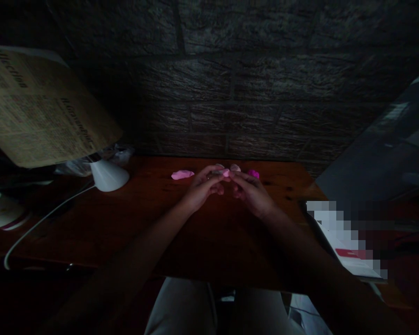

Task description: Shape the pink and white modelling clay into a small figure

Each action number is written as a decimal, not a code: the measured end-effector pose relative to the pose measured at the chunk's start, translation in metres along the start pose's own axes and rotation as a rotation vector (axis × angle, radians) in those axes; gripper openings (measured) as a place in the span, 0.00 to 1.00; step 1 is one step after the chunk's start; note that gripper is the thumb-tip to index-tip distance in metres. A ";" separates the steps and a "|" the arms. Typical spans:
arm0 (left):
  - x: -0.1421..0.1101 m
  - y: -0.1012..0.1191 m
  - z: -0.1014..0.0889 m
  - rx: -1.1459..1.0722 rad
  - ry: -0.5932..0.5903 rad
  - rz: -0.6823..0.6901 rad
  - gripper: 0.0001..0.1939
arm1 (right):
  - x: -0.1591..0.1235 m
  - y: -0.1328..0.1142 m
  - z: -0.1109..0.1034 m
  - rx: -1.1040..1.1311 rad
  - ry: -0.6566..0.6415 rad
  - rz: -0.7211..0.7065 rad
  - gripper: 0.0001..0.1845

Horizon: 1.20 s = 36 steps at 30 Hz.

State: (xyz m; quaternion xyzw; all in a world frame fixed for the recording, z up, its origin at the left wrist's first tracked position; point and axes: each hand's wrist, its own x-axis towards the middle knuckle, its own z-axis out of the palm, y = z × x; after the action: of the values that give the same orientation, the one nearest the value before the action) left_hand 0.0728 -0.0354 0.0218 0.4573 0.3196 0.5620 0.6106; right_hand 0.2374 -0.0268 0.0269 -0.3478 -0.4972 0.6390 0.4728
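Observation:
Over the wooden table, my left hand (206, 187) and my right hand (250, 190) meet with fingertips pinched on a small pink piece of modelling clay (225, 172). Both hands have their thumbs and fingers closed on it. To the left of my left hand lies a longer, flattened pink clay piece (182, 174). Just behind my fingers is a pale pinkish lump (235, 168), partly covered. A bright magenta lump (253, 174) sits behind my right hand, its lower part hidden.
A lamp with a newsprint shade (49, 109) and white base (109, 176) stands at the left, its white cable (49, 214) running forward. A whitish cup-like object (2, 211) is farther left. A dark stone-patterned wall (209, 93) rises behind the table (150, 204). White papers (349, 246) lie right.

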 end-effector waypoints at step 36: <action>-0.001 -0.003 -0.002 0.188 -0.016 0.153 0.18 | -0.002 -0.006 -0.003 -0.008 -0.019 -0.155 0.16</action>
State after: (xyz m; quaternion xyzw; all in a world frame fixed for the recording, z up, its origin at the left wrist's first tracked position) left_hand 0.0718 -0.0357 0.0178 0.5401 0.3301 0.5710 0.5228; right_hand 0.2423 -0.0279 0.0319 -0.3040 -0.5296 0.6019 0.5146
